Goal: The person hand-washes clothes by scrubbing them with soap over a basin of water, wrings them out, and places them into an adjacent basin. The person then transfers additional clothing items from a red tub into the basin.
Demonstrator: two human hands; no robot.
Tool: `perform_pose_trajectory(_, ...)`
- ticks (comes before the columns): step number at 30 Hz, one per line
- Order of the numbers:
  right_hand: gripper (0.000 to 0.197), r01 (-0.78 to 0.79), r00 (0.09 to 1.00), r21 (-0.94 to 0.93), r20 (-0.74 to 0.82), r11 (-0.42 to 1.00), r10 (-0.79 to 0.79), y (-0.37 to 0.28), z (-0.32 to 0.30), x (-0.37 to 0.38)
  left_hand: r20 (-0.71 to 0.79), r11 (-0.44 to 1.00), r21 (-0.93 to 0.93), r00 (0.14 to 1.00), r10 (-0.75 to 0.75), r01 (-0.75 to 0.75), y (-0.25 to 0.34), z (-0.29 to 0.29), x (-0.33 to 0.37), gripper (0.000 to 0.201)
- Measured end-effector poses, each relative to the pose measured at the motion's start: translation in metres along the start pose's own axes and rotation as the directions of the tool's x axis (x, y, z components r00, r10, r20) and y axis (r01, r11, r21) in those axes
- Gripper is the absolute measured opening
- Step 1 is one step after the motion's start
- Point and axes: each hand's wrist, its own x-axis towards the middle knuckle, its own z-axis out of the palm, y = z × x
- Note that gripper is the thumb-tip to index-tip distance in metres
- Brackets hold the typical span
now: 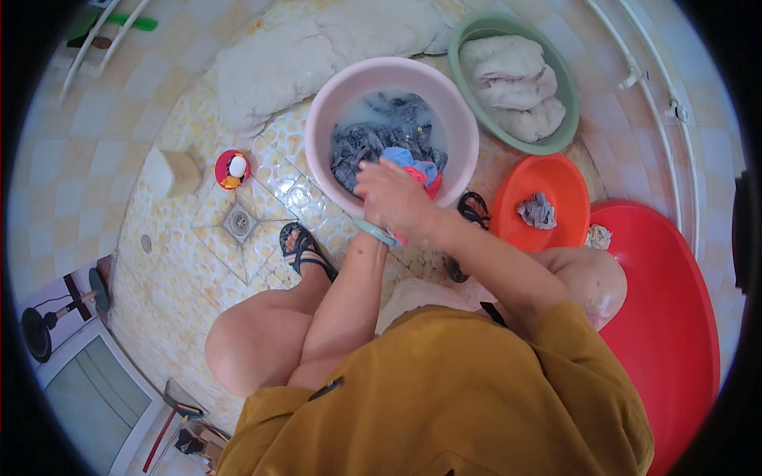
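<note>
A pink basin (315, 131) of cloudy water stands in front of me, with dark patterned fabric (361, 147) soaking in it. My hands are together at its near rim, beside a wet blue and red cloth (406, 156). My right hand (401, 197) is closed on the bunched cloth and lies over the other hand. Of my left hand (378, 213), only a part shows above a pale green bangle (377, 232); its fingers are hidden. A bit of reddish cloth also shows beside the left wrist.
A green basin (458, 59) holding folded whitish bedding stands at far right. Nearer are an orange basin (508, 190) with a crumpled grey cloth and a large red tub (675, 333). Bulky pale bedding (278, 71) lies behind. Left are a small red bowl (222, 168) and a floor drain (240, 224).
</note>
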Motion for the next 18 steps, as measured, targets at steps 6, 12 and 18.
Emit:
perform_pose_trajectory(6, 0.025, -0.729, 0.669, 0.471, 0.336, 0.496, 0.663, 0.094, -0.015, -0.007, 0.109, 0.892, 0.422, 0.986, 0.126, -0.160, 0.016, 0.035, -0.007, 0.013)
perform_pose_trajectory(12, 0.024, -0.571, 0.577, 0.769, 0.128, 0.287, 0.807, 0.050, -0.039, 0.017, 0.143, 0.827, 0.537, 0.984, 0.105, -0.166, 0.025, 0.020, -0.006, 0.013)
perform_pose_trajectory(18, 0.020, -0.158, 0.971, -0.052, 0.175, 0.986, 0.165, 0.021, -0.018, 0.008, -0.079, 0.910, 0.409, 0.992, 0.102, -0.061, 0.020, 0.057, -0.021, 0.019)
